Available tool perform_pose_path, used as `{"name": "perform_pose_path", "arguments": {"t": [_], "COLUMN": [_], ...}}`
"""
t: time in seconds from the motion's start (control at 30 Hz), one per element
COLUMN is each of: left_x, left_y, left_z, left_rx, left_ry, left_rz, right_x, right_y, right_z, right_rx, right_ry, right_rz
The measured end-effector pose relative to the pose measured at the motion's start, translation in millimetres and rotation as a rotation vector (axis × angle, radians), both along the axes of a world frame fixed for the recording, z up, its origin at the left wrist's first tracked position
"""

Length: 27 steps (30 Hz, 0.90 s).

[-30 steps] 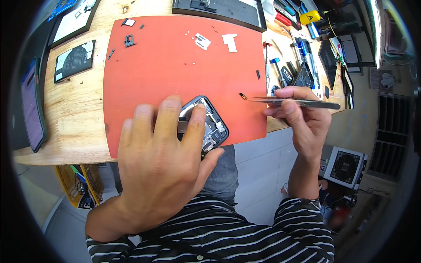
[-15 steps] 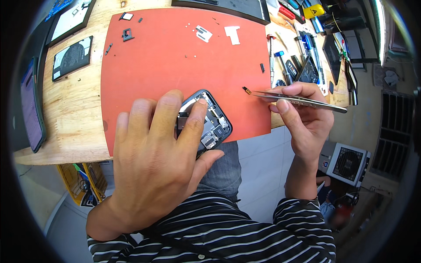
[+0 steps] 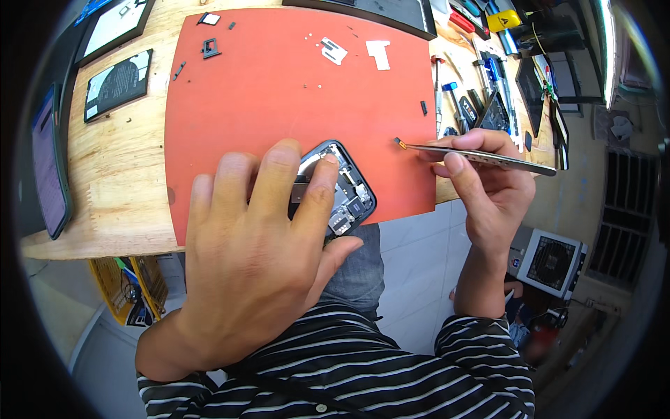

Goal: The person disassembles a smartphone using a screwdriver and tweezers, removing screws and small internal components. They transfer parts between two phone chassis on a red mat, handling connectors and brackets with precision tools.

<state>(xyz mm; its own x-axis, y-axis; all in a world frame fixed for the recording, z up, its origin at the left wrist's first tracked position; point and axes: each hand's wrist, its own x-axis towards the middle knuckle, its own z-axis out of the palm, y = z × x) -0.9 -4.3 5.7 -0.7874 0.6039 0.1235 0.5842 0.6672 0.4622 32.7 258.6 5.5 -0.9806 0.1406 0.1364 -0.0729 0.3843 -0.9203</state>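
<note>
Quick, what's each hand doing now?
Left hand: spread over the opened phone; grip cannot be told.
Right hand: closed on tweezers, tips by a small gold part.

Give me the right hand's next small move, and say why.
Probably firm the pinch of the tweezers on the small black-and-gold part before raising it. The right hand has the tips right at that part, but whether they grip it cannot be told. The left hand rests over the opened phone.
</note>
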Motion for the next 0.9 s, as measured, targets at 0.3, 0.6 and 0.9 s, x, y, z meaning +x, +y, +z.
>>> {"name": "perform_pose_path", "arguments": {"t": [0.3,0.6,0.9], "left_x": [-0.8,-2.1,-2.9], "left_y": [-2.8,-3.3,-3.8], "left_z": [-1.5,-1.9,-0.7], "left_rx": [-0.002,-0.016,-0.034], "left_ry": [0.030,0.045,0.044], "left_rz": [-0.022,-0.039,-0.050], "right_x": [20.1,11.8,12.7], "right_y": [-52.5,-60.6,-65.6], "right_z": [-12.4,-21.7,-17.5], "right_rx": [0.107,0.254,0.355], "right_ry": [0.143,0.322,0.277], "right_rz": [0.067,0.043,0.086]}}
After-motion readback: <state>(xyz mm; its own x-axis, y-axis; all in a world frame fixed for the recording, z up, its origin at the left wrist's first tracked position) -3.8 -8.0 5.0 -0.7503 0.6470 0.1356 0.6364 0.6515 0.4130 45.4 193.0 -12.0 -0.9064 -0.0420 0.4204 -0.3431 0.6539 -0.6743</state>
